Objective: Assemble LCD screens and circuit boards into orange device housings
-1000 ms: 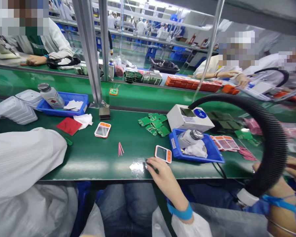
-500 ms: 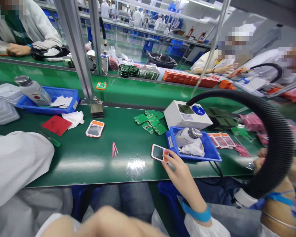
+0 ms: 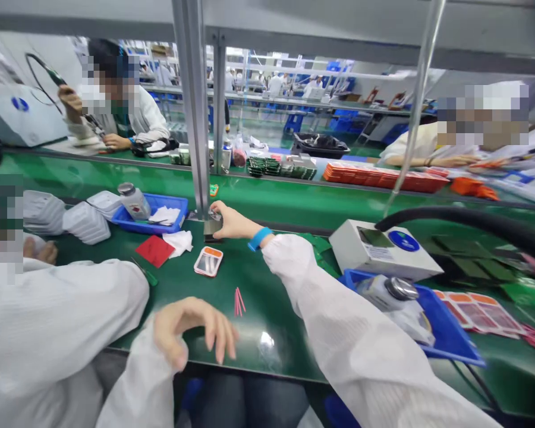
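Note:
My right hand [image 3: 234, 221], with a blue wristband, reaches across to the foot of the metal post. Its thumb and fingers close around a small stack of dark, flat pieces [image 3: 211, 230]. My left hand [image 3: 194, 327] hovers over the front edge of the bench, holding nothing, its fingers loosely bent and apart. Between the hands lies a white-framed panel with an orange end [image 3: 208, 261], flat on the green bench. Several thin pink sticks [image 3: 239, 302] lie close to my left hand. My right forearm and sleeve hide part of the bench.
A blue tray [image 3: 182, 223] holds a bottle and white cloth; a red sheet [image 3: 154, 251] lies before it. Another blue tray [image 3: 459, 351] and a white box [image 3: 383, 261] with a black hose [image 3: 463, 217] stand right. A co-worker's sleeve [image 3: 80, 297] is close on the left.
My right hand has left the orange-and-white panel at the right and moved far left to the dark stack. My left hand has risen into view over the bench edge. The view has shifted.

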The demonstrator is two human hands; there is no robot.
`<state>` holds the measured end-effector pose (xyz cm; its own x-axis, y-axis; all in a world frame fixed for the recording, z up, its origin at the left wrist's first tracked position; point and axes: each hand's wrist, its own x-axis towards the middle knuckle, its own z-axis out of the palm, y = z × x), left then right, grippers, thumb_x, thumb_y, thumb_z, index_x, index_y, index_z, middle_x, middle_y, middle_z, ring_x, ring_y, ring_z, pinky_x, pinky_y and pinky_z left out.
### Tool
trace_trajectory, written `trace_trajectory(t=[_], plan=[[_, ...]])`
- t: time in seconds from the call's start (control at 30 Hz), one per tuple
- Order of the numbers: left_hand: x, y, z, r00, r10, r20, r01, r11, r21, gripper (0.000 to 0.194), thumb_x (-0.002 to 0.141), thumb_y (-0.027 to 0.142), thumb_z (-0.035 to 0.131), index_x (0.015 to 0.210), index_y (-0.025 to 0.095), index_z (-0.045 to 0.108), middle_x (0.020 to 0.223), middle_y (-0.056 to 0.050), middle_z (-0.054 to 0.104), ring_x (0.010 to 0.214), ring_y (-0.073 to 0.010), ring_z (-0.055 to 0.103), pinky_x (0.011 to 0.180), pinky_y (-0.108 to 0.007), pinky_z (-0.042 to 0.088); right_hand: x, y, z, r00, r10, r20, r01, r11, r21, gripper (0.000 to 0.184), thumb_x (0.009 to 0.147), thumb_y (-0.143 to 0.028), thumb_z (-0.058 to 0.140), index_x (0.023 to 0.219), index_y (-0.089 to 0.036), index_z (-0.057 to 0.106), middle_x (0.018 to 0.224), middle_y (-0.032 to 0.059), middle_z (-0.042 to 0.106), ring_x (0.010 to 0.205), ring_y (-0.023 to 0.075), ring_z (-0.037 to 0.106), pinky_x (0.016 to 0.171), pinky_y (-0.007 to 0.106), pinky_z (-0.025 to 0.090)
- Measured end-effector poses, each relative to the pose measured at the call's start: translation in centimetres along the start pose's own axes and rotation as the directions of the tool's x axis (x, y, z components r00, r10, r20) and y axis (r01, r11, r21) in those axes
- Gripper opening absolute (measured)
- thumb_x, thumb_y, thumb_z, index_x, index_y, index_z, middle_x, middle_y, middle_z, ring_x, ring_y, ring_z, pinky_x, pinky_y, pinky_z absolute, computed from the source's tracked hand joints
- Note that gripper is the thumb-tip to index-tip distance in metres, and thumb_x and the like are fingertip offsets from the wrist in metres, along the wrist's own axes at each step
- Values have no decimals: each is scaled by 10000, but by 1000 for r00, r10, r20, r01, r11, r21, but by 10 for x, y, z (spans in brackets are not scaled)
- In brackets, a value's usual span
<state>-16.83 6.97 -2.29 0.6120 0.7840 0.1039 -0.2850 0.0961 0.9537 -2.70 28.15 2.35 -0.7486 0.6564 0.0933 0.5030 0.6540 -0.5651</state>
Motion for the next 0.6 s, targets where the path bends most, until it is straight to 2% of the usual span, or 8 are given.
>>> trace_trajectory(t=[0.07,0.13,0.23,0.27,0.33,0.4,0.47,0.6], plan=[[9,1,-13,1000,-14,4,14,999,32,583,532,706,722,784,191,620,759,-107,664,899,-334,664,874,-518,461,33,6,10,995,12,98,-10,1000,-28,515,842,-262,663,1299,-162,446,1234,103,566,1015,221,610,864,412,523],[16,-5,-21,999,-31,29,29,999,44,556,572,683,716,804,188,616,783,-112,669,915,-329,664,890,-517,454,51,12,21,983,29,184,-18,998,-62,441,900,-321,595,1293,-174,461,1176,95,587,952,213,627,814,418,540],[24,-27,-25,967,-31,254,49,997,-66,476,552,560,794,770,184,601,736,-91,665,846,-311,680,879,-507,465,58,19,35,966,45,255,-14,993,-120,444,905,-337,588,1300,-182,458,1161,89,590,959,216,624,828,428,534],[27,-36,-25,937,7,351,43,990,-136,442,528,474,834,759,182,596,711,-78,662,814,-301,683,877,-506,467,57,20,38,963,47,264,-10,990,-138,449,903,-334,591,1304,-185,454,1170,89,586,977,223,618,845,440,526],[32,-51,-24,901,115,418,-5,967,-255,432,484,292,872,797,180,595,719,-63,664,831,-290,680,902,-516,454,54,23,42,961,46,274,0,986,-166,458,899,-326,595,1311,-191,446,1175,88,581,993,229,612,858,449,518],[34,-60,-25,898,219,381,-89,939,-332,475,493,187,855,887,182,591,787,-67,671,905,-290,667,930,-535,431,51,26,44,959,44,281,7,984,-177,456,900,-320,595,1310,-188,445,1168,87,583,974,222,616,839,434,527],[34,-63,-26,896,290,336,-158,916,-368,493,541,175,826,964,187,574,854,-78,665,963,-292,651,937,-549,421,50,27,44,959,39,282,13,984,-179,444,902,-322,593,1300,-182,454,1160,86,585,959,214,618,822,419,535],[29,-64,-30,910,291,294,-178,917,-358,512,576,220,817,1010,195,546,903,-81,635,981,-294,636,935,-575,413,46,32,42,965,43,257,8,982,-191,433,903,-332,592,1288,-179,466,1183,90,573,988,219,607,836,424,530]])
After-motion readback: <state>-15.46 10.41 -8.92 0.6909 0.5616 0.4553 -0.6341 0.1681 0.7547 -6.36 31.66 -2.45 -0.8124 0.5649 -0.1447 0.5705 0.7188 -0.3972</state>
